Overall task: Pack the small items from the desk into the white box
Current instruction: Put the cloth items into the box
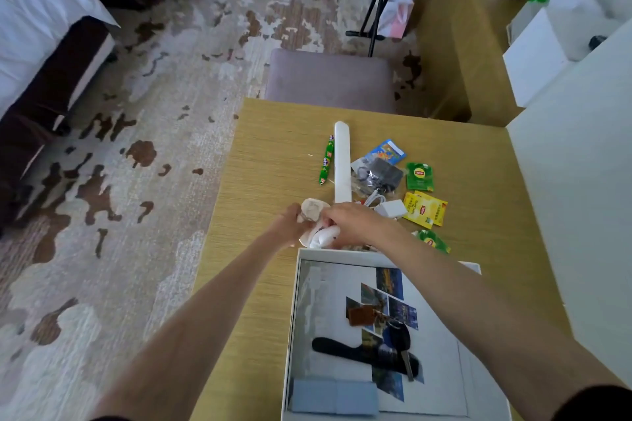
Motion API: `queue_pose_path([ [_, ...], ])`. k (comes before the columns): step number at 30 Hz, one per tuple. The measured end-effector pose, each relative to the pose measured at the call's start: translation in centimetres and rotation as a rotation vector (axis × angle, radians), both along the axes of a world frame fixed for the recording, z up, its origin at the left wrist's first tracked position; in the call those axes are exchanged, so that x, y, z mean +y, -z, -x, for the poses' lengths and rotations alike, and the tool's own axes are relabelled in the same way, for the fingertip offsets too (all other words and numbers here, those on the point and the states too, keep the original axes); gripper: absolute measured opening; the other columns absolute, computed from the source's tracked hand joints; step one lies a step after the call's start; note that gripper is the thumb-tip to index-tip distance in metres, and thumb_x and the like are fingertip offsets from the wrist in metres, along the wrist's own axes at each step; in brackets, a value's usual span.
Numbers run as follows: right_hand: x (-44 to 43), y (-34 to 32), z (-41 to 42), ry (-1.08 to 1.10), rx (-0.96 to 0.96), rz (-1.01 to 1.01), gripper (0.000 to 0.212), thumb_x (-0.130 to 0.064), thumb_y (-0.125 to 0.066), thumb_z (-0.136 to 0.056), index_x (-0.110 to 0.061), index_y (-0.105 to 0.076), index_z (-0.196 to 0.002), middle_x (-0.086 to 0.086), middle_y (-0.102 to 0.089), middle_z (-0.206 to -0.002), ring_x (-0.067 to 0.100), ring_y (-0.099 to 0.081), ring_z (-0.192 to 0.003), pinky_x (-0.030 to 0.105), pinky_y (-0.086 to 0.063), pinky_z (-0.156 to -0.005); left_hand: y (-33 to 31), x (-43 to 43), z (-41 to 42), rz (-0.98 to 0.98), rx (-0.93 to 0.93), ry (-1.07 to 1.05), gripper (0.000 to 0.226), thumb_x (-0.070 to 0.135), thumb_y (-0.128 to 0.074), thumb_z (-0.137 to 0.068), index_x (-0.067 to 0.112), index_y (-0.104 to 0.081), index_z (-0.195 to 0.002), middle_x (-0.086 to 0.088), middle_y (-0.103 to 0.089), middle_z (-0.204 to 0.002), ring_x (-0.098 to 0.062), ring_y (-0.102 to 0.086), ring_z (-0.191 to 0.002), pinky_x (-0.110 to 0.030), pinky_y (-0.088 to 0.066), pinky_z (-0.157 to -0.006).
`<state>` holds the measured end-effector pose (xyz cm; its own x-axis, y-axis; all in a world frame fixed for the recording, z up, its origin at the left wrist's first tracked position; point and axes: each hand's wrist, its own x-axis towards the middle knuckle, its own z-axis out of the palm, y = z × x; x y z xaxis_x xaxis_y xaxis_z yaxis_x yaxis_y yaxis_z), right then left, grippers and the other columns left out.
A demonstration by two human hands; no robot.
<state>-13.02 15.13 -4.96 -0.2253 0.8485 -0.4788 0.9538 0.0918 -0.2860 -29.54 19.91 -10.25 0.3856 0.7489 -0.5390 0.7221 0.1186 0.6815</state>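
Currently my left hand (290,222) and right hand (349,224) grip a pale bundle (313,210) just beyond the white box (473,386) rim; loose folds risk snagging the charger cable (374,198), dragging it along.

"Lipton" reads on the green tea sachet (420,176) and yellow sachets (425,213).

The scene is lit evenly by soft daylight, and only faint shadows are cast on the desk (273,161). Straight edges are bent outward by wide-angle distortion toward the corners. The hands are slightly smeared by motion blur, and fine print is left unreadable
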Motion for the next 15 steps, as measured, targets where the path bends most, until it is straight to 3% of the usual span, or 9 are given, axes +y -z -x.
queue_pose_path([
  [3,-0.7,0.3,-0.8,0.055,0.055,-0.002,0.024,-0.032,-0.068,-0.08,-0.021,-0.059,-0.1,0.003,-0.066,-0.104,0.023,-0.061,-0.093,0.032,-0.042,-0.069,-0.7,-0.7,0.3,0.005,-0.019,0.098,0.05,0.028,-0.072,-0.081,0.011,-0.049,-0.123,-0.006,-0.061,-0.109,-0.023,-0.06,-0.09,-0.026,-0.049,-0.062],
  [7,-1.3,0.1,-1.6,0.216,0.214,0.049,0.028,-0.032,-0.076,-0.072,-0.027,-0.058,-0.093,-0.003,-0.065,-0.095,0.018,-0.06,-0.087,0.032,-0.049,-0.068,-1.5,-1.8,-0.6,0.007,-0.065,0.171,0.028,0.022,-0.071,-0.077,0.005,-0.065,-0.098,-0.016,-0.07,-0.097,-0.033,-0.064,-0.094,-0.044,-0.051,-0.083],
  [10,-1.6,-0.4,-2.3,0.286,0.275,0.016,0.033,-0.034,-0.078,-0.069,-0.029,-0.052,-0.087,-0.004,-0.062,-0.091,0.018,-0.059,-0.083,0.033,-0.047,-0.065,-1.5,-2.0,-0.6,0.04,-0.106,0.056,0.028,0.011,-0.073,-0.075,0.006,-0.065,-0.101,-0.014,-0.069,-0.1,-0.031,-0.063,-0.097,-0.041,-0.049,-0.086],
  [13,-2.2,-1.9,-3.3,0.375,0.362,-0.062,0.036,-0.035,-0.08,-0.07,-0.026,-0.052,-0.092,-0.004,-0.061,-0.095,0.017,-0.059,-0.087,0.035,-0.047,-0.071,-1.7,-1.8,-0.3,0.03,-0.151,-0.063,0.038,0.004,-0.071,-0.078,0.0,-0.057,-0.113,-0.02,-0.065,-0.105,-0.036,-0.063,-0.098,-0.05,-0.052,-0.088],
  [15,-2.9,-4.0,-3.8,0.47,0.459,-0.14,0.038,-0.037,-0.079,-0.072,-0.027,-0.052,-0.097,-0.006,-0.062,-0.099,0.013,-0.061,-0.089,0.032,-0.05,-0.072,-2.7,-1.7,0.1,-0.014,-0.163,-0.169,0.038,0.004,-0.068,-0.081,0.004,-0.051,-0.114,-0.011,-0.063,-0.094,-0.032,-0.064,-0.084,-0.051,-0.057,-0.077],
])
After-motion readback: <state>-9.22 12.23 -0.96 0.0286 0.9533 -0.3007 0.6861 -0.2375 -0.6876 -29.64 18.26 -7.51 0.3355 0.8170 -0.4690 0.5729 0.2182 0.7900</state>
